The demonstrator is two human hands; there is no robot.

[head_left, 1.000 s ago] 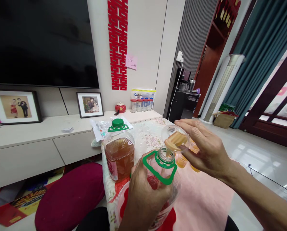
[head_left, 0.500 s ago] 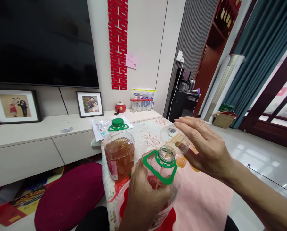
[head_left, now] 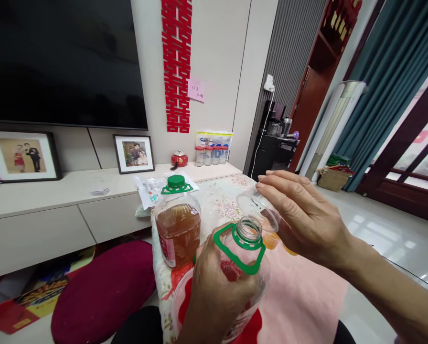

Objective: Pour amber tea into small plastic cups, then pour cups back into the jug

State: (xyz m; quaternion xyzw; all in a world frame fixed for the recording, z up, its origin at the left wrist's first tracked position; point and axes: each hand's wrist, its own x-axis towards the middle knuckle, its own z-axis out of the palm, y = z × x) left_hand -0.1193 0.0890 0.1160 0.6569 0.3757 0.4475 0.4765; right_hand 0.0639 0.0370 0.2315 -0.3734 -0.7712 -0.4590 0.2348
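My left hand (head_left: 214,286) is wrapped round a clear plastic jug (head_left: 260,289) just below its green carrying ring (head_left: 250,269). The jug's threaded mouth is uncapped and faces up. Between the fingers and thumb of my right hand (head_left: 303,220) is a clear plastic cup (head_left: 250,203), tipped with its rim beside the jug's mouth. No liquid stream shows from the cup. A second jug (head_left: 178,234), holding brown liquid and closed by a green cap, stands left of my left hand. Beneath the held jug are a clear basin (head_left: 176,298) and something red.
Orange pieces (head_left: 271,240) lie partly hidden behind my right hand on a pink cloth (head_left: 300,296). A flowered cloth (head_left: 235,184) covers the table. Several red-lidded jars (head_left: 208,156) and a red pot (head_left: 179,158) stand on the cabinet. A maroon cushion (head_left: 104,291) is at lower left.
A thin stream ran from the cup into the jug's mouth earlier; now it has stopped. My right hand and the cup have shifted slightly and tilted. My left hand stays put.
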